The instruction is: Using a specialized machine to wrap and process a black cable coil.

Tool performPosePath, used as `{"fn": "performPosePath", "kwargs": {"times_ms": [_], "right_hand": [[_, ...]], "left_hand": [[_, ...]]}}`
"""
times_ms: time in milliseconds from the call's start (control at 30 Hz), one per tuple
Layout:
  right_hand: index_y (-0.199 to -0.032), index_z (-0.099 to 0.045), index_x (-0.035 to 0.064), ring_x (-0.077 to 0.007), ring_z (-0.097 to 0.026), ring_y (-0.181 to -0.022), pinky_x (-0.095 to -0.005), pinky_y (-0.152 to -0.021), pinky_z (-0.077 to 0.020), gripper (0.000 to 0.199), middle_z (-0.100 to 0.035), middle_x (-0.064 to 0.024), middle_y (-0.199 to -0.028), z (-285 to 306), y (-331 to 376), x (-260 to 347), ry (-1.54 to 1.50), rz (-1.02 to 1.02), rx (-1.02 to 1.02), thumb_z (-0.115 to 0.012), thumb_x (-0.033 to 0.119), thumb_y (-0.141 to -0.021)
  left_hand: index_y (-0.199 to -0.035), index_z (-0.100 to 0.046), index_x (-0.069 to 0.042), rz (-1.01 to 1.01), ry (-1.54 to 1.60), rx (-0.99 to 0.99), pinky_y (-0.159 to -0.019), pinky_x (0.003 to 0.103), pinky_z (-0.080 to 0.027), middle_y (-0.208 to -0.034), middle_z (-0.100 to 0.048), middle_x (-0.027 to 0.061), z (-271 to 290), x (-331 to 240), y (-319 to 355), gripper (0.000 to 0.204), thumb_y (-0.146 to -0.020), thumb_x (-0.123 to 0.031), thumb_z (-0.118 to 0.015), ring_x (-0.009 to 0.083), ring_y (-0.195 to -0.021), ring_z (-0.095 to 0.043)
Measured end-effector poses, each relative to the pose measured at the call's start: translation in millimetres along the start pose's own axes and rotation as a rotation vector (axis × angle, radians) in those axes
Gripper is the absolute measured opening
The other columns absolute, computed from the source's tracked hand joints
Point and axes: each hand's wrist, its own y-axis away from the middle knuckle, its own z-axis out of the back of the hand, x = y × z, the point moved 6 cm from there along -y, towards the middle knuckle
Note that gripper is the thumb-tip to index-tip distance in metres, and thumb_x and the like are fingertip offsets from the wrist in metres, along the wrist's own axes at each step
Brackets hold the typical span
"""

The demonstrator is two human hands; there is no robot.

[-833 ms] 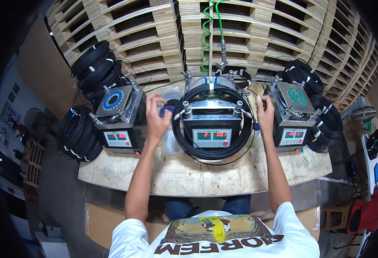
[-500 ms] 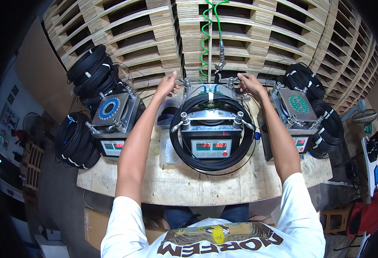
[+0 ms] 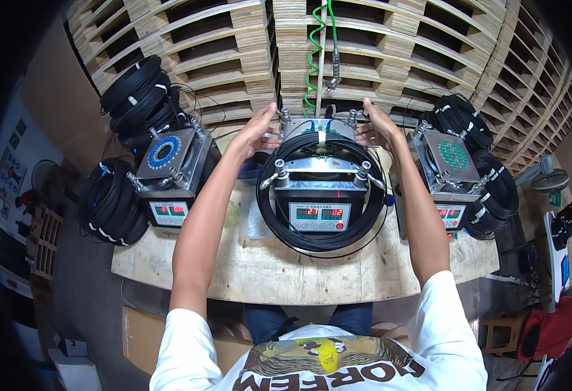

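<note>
Three connector-polishing machines stand in a row on the wooden tabletop (image 3: 286,280): a left machine (image 3: 168,176), a central machine (image 3: 320,205) and a right machine (image 3: 443,176). The central one lies between the person's two hands. The left grip (image 3: 258,132) is at its rear left corner and the right grip (image 3: 381,132) at its rear right; both are apart, thumb and fingers spread, palms facing inward. Whether the fingertips touch the housing cannot be told.

Each machine carries one front control panel with small printed labels and two lit red number readouts; the central panel (image 3: 320,218) also has a row of round buttons, one red. Four metal corner clamps show on the central machine. One black cable coil (image 3: 380,221) with a white tie loops around its front.

One blue connector ring (image 3: 163,154) sits on the left machine; green connectors (image 3: 454,154) sit on the right. More black coils (image 3: 113,202) are piled on both sides. Large brown lettering (image 3: 338,371) crosses the white shirt.
</note>
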Motion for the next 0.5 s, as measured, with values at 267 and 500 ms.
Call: {"fn": "performPosePath", "kwargs": {"times_ms": [267,500], "right_hand": [[-0.159,-0.019,0.0211,-0.0333,-0.047,-0.126,-0.0491,-0.105,-0.0371,0.103,-0.039,-0.0256,-0.148,-34.4,33.8,5.1,0.222,0.158,0.123,-0.033,0.088,-0.083],[-0.156,-0.019,0.0046,-0.0276,-0.018,-0.151,-0.0362,-0.120,-0.0180,0.089,-0.024,-0.0150,-0.162,-37.7,39.4,11.1,0.061,0.339,-0.074,-0.030,0.071,-0.097]], "left_hand": [[-0.153,-0.021,0.004,-0.155,0.006,-0.064,-0.119,0.046,-0.019,-0.160,-0.022,0.0244,-28.1,0.7,-20.1,0.096,-0.095,-0.072,-0.033,0.0354,-0.149,-0.020],[-0.155,-0.013,0.003,-0.140,0.094,-0.271,-0.120,0.045,-0.020,-0.159,-0.022,0.0278,-30.0,9.8,-37.4,0.101,-0.093,-0.075,-0.031,0.0387,-0.149,-0.020]]}}
